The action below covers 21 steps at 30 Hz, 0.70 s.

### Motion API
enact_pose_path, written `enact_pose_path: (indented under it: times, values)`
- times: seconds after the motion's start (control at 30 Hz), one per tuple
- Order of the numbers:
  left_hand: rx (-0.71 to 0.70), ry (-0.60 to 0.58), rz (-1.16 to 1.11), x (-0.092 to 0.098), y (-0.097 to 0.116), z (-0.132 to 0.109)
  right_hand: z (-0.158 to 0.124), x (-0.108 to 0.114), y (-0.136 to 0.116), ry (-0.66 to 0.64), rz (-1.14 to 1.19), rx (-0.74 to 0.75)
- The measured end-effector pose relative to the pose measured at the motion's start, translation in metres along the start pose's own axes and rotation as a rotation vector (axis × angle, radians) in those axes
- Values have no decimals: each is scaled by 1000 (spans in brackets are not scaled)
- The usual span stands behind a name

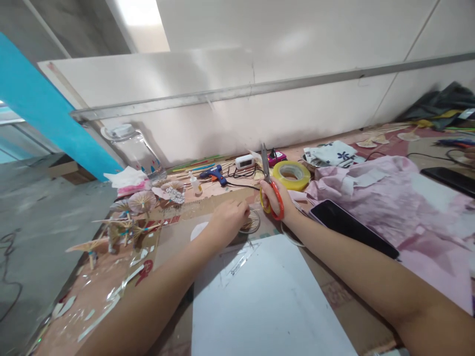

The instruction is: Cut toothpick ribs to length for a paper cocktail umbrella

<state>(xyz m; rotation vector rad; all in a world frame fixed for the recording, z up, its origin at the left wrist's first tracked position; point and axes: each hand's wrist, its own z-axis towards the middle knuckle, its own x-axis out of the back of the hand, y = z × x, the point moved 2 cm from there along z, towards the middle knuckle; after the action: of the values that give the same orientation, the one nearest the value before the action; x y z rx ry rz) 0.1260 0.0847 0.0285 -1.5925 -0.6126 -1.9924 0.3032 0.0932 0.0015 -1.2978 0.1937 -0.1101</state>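
Observation:
My right hand is closed round the red and yellow handles of a pair of scissors, whose blades point up and away from me. Left of it, my left hand is closed over the edge of a round dish holding thin sticks; what its fingers pinch is too small to tell. A white board lies below both hands, with a clear ruler near its far edge. Just beyond the scissors sits a roll of yellow tape.
Small paper umbrellas crowd the left edge. Along the back are a clear bottle, a glue bottle and a blue glue gun. A phone and pink cloth lie at the right.

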Motion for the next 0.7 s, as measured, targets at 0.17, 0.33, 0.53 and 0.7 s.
enact_pose_path:
  times: [0.17, 0.33, 0.53, 0.7]
  values:
    - [33, -24, -20, -3, -4, -1, 2, 0, 1, -3, 15, -29]
    - [15, -54, -27, -7, -8, -3, 3, -1, 1, -12, 16, -20]
    - [27, -42, -25, -1, -5, -4, 1, -1, 2, -35, -12, 10]
    - [13, -28, -40, 1, -2, -4, 2, -1, 4, -53, -10, 9]
